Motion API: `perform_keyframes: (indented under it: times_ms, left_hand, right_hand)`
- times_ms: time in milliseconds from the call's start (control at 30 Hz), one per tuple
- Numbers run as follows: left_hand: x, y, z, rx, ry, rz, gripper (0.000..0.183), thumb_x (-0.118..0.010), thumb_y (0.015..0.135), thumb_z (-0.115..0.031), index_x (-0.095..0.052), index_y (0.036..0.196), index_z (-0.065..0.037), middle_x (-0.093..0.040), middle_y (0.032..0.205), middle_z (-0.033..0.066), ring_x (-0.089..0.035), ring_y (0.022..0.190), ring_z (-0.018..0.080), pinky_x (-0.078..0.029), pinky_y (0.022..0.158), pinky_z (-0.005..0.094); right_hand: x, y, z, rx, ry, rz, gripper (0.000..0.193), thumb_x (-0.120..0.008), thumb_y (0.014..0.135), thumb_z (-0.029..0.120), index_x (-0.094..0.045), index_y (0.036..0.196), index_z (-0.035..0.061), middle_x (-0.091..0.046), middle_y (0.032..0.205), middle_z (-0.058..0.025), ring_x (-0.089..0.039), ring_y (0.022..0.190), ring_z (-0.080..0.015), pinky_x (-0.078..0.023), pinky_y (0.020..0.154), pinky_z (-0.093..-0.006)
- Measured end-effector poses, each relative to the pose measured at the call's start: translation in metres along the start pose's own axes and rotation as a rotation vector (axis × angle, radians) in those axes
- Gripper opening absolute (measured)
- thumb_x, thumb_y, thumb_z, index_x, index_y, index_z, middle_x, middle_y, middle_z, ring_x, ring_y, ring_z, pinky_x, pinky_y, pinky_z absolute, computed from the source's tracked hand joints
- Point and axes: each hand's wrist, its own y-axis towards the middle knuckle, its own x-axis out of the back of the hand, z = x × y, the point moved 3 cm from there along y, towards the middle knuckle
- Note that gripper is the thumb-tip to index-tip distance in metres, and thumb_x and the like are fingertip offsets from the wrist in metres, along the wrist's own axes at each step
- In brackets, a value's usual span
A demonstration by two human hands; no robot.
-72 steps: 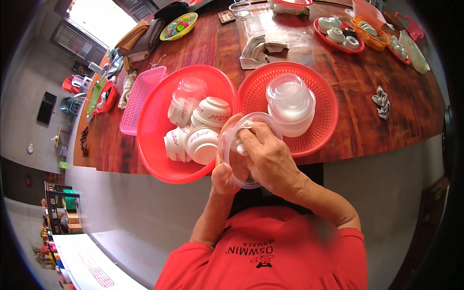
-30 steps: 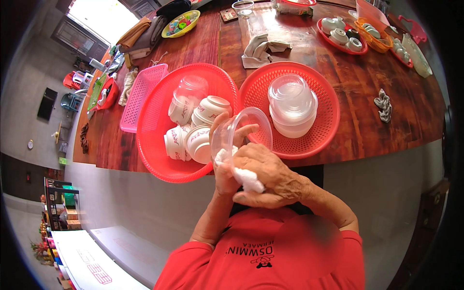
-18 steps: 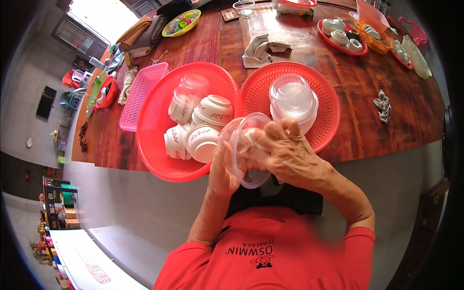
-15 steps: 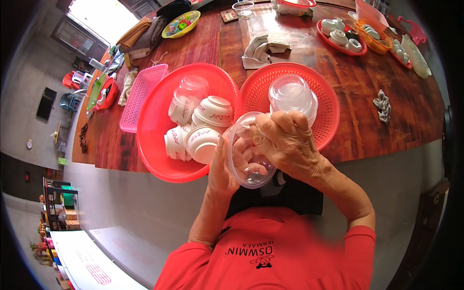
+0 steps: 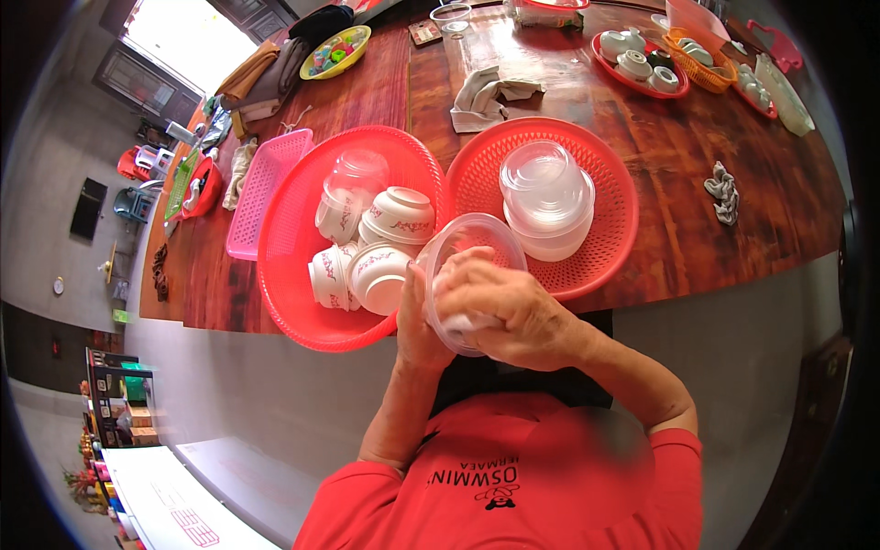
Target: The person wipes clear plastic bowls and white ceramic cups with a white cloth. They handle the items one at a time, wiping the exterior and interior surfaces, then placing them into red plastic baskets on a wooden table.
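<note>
- The clear plastic bowl (image 5: 442, 275) is at the middle of the frame, just below the gap between two red baskets, held in front of the counter's near edge.
- It is tipped on its side: its mouth turns toward the right of the frame and the camera, its base toward the left. Being round it has no true long axis, but its rim shows as an oval whose longer axis runs nearly up and down the frame, the top leaning slightly right.
- The left hand (image 5: 422, 321) grasps the bowl from outside, cupping its left side.
- The right hand (image 5: 513, 312), slightly blurred, reaches into the mouth with bent fingers, gripping a white cloth (image 5: 474, 323) low inside the bowl.
- Left of centre, the left red basket (image 5: 293, 234) holds white patterned bowls (image 5: 378, 277), mostly upturned, and a clear container (image 5: 362, 168) at its upper part.
- Right of centre, the right red basket (image 5: 612, 215) holds stacked clear containers (image 5: 543, 179).
- Both baskets rest on the wooden counter (image 5: 678, 174); a pale cloth (image 5: 476, 103) lies above them in the frame, and a small grey cloth (image 5: 724, 194) to the right.
</note>
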Motion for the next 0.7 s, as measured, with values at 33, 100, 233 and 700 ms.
perform_keyframes:
  times_ms: [33,100,233,700]
  left_hand:
    - [0.004,0.0,0.0,0.036,-0.012,0.102,0.067,-0.032,0.098,-0.056,-0.037,0.137,-0.002,-0.047,0.132,0.0162,-0.052,0.119,0.0279,-0.047,0.095,0.0415]
    - [0.005,-0.003,0.005,-0.002,-0.257,0.083,0.066,-0.032,0.098,-0.055,-0.036,0.139,-0.003,-0.047,0.134,0.0139,-0.05,0.121,0.0267,-0.045,0.097,0.0421]
    - [0.002,-0.002,-0.001,-0.011,-0.243,0.079,0.064,-0.036,0.099,-0.052,-0.033,0.142,-0.005,-0.046,0.137,0.0121,-0.049,0.124,0.0246,-0.044,0.099,0.0426]
    - [0.016,-0.002,0.007,0.053,-0.122,-0.072,0.064,-0.034,0.097,-0.056,-0.036,0.136,-0.005,-0.046,0.13,0.0162,-0.051,0.116,0.0262,-0.049,0.09,0.0405]
  right_hand:
    - [-0.001,0.007,0.002,0.057,-0.063,-0.109,0.021,-0.066,0.075,0.003,-0.064,0.095,0.0017,-0.057,0.103,-0.0115,-0.06,0.094,-0.0296,-0.051,0.08,-0.0386]
    - [-0.004,0.014,0.002,0.12,-0.293,-0.251,0.022,-0.064,0.076,0.007,-0.064,0.098,0.0025,-0.056,0.096,-0.0098,-0.059,0.091,-0.0266,-0.052,0.078,-0.0368]
    - [-0.002,0.01,-0.004,0.094,-0.747,-0.128,0.024,-0.06,0.074,0.01,-0.063,0.095,-0.0023,-0.057,0.095,-0.01,-0.061,0.085,-0.0249,-0.053,0.073,-0.0364]
    - [-0.005,0.015,0.018,0.175,-0.153,-0.305,0.025,-0.07,0.072,0.002,-0.062,0.094,0.0065,-0.052,0.102,-0.0097,-0.055,0.101,-0.0272,-0.047,0.085,-0.0373]
